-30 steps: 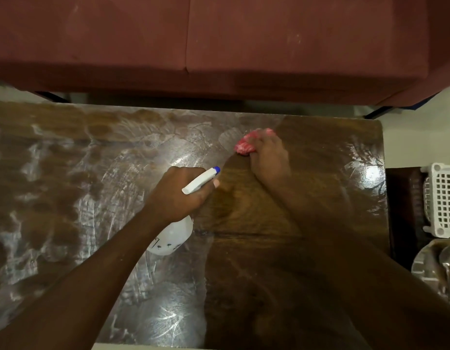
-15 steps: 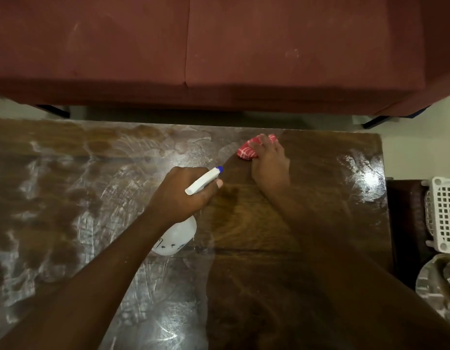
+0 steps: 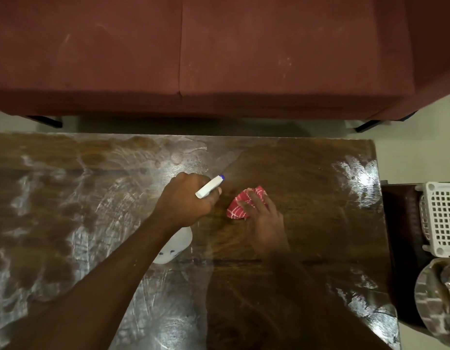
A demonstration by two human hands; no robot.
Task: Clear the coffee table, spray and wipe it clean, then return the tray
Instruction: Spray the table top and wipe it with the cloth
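Wood, dark and glossy, shows through pale wet streaks over most of the coffee table (image 3: 307, 173). The left hand (image 3: 186, 200) is wrapped round the neck of a white spray bottle (image 3: 176, 246), nozzle aimed toward the far edge. Just beside it, the right hand (image 3: 267, 223) lies with its fingers spread flat on a bunched red cloth (image 3: 244, 204), pressing it to the tabletop near the middle.

I'd say the clearing is done and the spraying and wiping are well under way. The patch around the cloth looks rubbed down, while the left half and the right-hand corners carry smeared film that needs passes. What looks like the shiny tray (image 3: 436, 304) waits off the table at the lower right, on a dark side stand (image 3: 401, 236) near a white basket (image 3: 441, 218), not yet returned.

There is open tabletop for sweeping in every direction. The sofa (image 3: 219, 59) sits beyond the far edge across a strip of floor (image 3: 408, 152), and the stand crowds the right edge.
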